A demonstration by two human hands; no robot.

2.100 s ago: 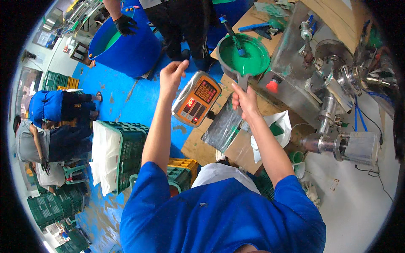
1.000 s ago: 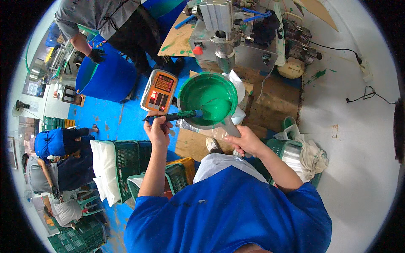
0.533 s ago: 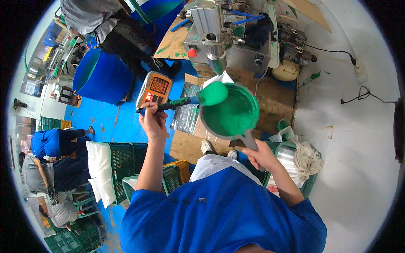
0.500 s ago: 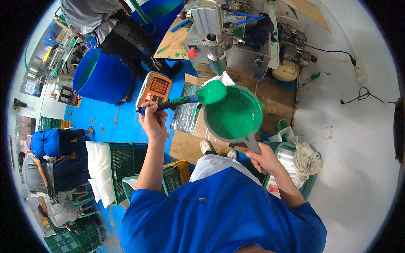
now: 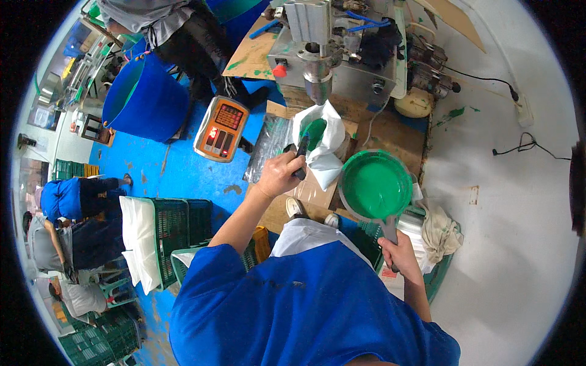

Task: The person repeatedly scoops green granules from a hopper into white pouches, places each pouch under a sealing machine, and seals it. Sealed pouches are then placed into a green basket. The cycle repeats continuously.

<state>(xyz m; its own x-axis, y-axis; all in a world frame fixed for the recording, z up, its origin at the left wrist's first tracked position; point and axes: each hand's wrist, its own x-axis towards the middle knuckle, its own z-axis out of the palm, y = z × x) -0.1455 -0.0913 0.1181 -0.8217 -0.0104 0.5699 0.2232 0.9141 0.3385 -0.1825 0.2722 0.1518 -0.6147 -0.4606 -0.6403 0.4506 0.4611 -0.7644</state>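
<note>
My left hand (image 5: 281, 174) is closed around the dark handle of a spatula (image 5: 314, 135). Its green-coated blade reaches into the open mouth of a white bag (image 5: 326, 169), so part of the blade is hidden. My right hand (image 5: 400, 256) grips the grey handle of a large dipper (image 5: 389, 228), held level to the right of the bag. Thick green paste (image 5: 378, 184) fills much of the dipper. Just beyond the bag hangs the metal nozzle (image 5: 318, 85) of a machine.
An orange weighing scale (image 5: 221, 129) with lit displays lies left of the bag. Blue tubs (image 5: 146, 107) and a standing co-worker (image 5: 183, 43) are at the far left. Green crates (image 5: 183, 235) stand near left; a cloth (image 5: 441, 235) hangs at the right by a white wall.
The spatula has gone from above the dipper's left rim into the white bag, with my left hand moving right. My right hand has brought the dipper right and nearer me, uncovering the bag.
</note>
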